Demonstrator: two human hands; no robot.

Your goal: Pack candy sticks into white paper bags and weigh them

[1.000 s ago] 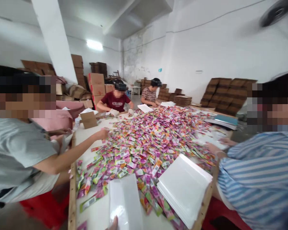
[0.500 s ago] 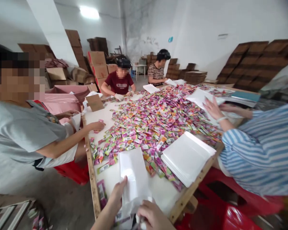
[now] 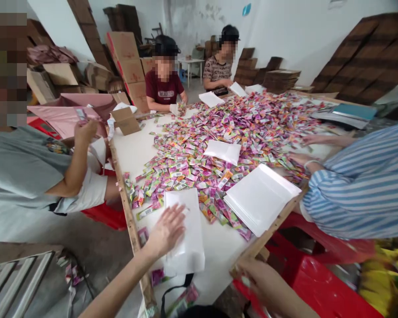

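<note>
Fingers [image 3: 178, 217] of the left hand [image 3: 166, 234] are spread wide over the left side of a white bag [image 3: 193, 249] and grip nothing; whether they press or merely hover cannot be told. Half a second earlier, both hands are at this bag, the left with its thumb on the edge. Now the right hand [image 3: 254, 276] is away from it, at the near right corner of the table [image 3: 220, 254], blurred, and what it holds, if anything, is unclear. The bag lies flat near the table's near left corner. In judgement, two-handed handling has given way to one open hand over a bag at rest.

Just beyond the bag, a heap of packets [image 3: 252, 119] spreads towards the far edge. Along the right edge lies a stack of bags [image 3: 262, 201]. On the heap rests a loose bag [image 3: 221, 151], absent from that spot half a second before. Beyond the left edge, a co-worker's hand [image 3: 86, 131], previously at the table, is raised with a packet.
</note>
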